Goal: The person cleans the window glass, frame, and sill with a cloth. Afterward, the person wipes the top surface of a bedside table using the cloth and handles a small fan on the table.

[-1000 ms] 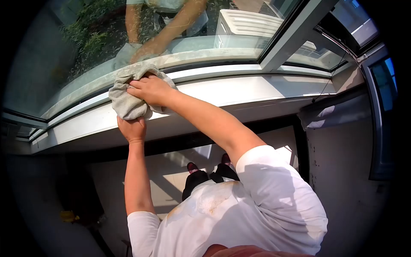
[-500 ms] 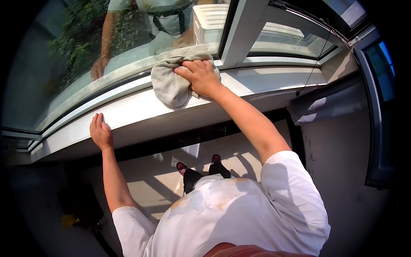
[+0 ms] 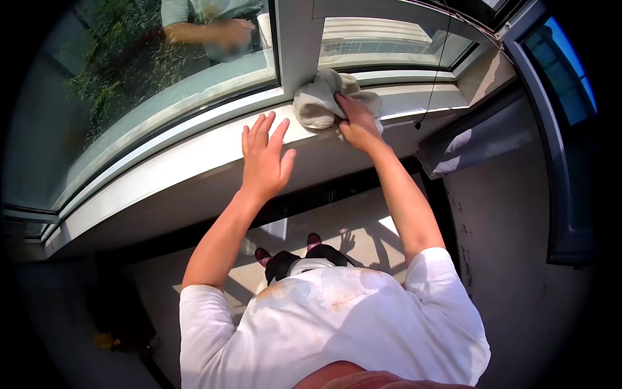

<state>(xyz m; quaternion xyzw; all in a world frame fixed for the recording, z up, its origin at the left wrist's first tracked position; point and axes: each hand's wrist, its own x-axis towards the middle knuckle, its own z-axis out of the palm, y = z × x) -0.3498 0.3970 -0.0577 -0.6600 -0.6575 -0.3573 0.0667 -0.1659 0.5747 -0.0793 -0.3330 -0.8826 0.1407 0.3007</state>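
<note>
My right hand (image 3: pixel 360 126) is closed on a crumpled beige-grey cleaning cloth (image 3: pixel 317 104). The cloth rests on the white window sill (image 3: pixel 162 159), against the foot of the upright frame post (image 3: pixel 299 45). Part of the cloth bunches up above my fingers, and my right fingertips are partly hidden in its folds. To the left of the cloth, my left hand (image 3: pixel 265 159) is raised in front of the sill with its fingers spread, holding nothing.
Behind the sill stands a large glass pane (image 3: pixel 214 71) with a reflection of a person. A smaller window (image 3: pixel 382 42) lies right of the post. A thin cord (image 3: pixel 433 78) hangs there, near grey fabric (image 3: pixel 479 139). An open blue-framed sash (image 3: pixel 560 129) juts in at far right.
My right hand has moved right along the sill with the cloth, from the large pane to the post. My left hand has lifted off the sill's left part and swung right, fingers spreading.
</note>
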